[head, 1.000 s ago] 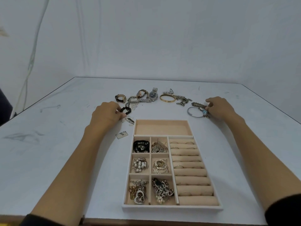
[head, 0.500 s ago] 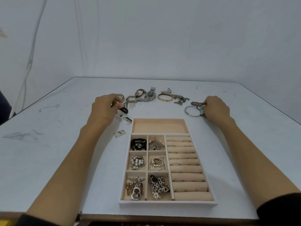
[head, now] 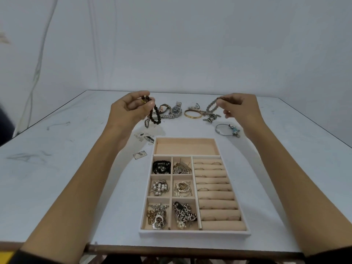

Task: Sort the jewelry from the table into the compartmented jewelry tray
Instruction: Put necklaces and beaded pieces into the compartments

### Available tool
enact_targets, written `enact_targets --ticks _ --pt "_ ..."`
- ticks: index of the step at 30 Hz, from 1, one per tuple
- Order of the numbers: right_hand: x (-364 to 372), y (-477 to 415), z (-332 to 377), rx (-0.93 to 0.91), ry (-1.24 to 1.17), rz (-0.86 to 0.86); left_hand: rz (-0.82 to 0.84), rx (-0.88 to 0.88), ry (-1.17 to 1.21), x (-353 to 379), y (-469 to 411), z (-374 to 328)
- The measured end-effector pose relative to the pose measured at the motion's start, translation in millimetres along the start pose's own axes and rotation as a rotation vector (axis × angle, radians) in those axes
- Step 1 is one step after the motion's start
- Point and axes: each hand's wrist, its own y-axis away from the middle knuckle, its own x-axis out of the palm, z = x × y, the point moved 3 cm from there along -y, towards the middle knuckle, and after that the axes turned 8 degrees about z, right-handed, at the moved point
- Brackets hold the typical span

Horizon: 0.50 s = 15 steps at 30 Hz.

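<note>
Patience helps: left hand pinches a dark brown beaded bracelet, right hand a grey beaded bracelet, each best lowered gently into the beige velvet tray at its far-edge compartment.

A plain pale wall stood behind everything, and a thin whitish cable ran down its left side. A faint stain marked the wall at the far left edge, and lower down a dark shape poked into sight, too cut off to identify. Grey scuff marks smeared the left of the white table. A brown strip ran along its near edge, with a yellow patch below the corner.
</note>
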Motion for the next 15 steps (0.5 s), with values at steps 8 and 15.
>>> enact_targets --ticks 8,15 --pt "34.6 34.8 45.8 -0.023 -0.181 0.308 0.209 0.009 0.158 12.6 6.0 -10.8" --pt "49.1 65.5 61.4 -0.011 -0.054 0.598 0.287 0.018 0.094 17.8 10.2 -14.1"
